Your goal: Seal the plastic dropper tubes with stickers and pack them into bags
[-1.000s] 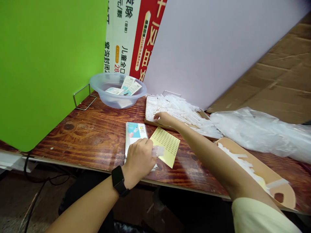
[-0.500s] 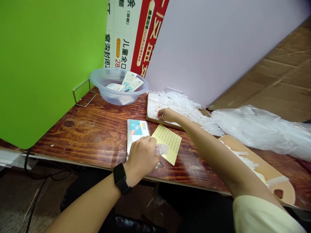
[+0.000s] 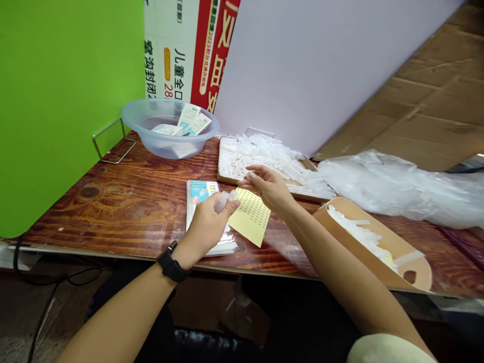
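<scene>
My left hand [image 3: 207, 222], with a black watch on its wrist, is closed on a translucent tube-like plastic piece [image 3: 223, 200] standing up out of its fingers. Below that hand lies a stack of printed packets [image 3: 202, 187], blue and white, partly covered by it. My right hand [image 3: 266, 186] hovers by the front edge of the shallow tray [image 3: 226, 177], thumb and forefinger pinched; whatever sits between them is too small to make out. Between the hands a yellow sheet [image 3: 249, 222] with rows of small dark labels rests on the table.
Clear plastic pieces [image 3: 280, 156] heap up in the tray. At the back left, a translucent basin [image 3: 170, 143] holds several packets. On the right are a tan bin [image 3: 340, 237] with white pieces and a large plastic bag [image 3: 378, 186]. A green panel [image 3: 71, 101] stands at left.
My right hand has drawn back from inside the tray toward my left hand. My left hand has turned, so the plastic piece now points up. The view has shifted slightly.
</scene>
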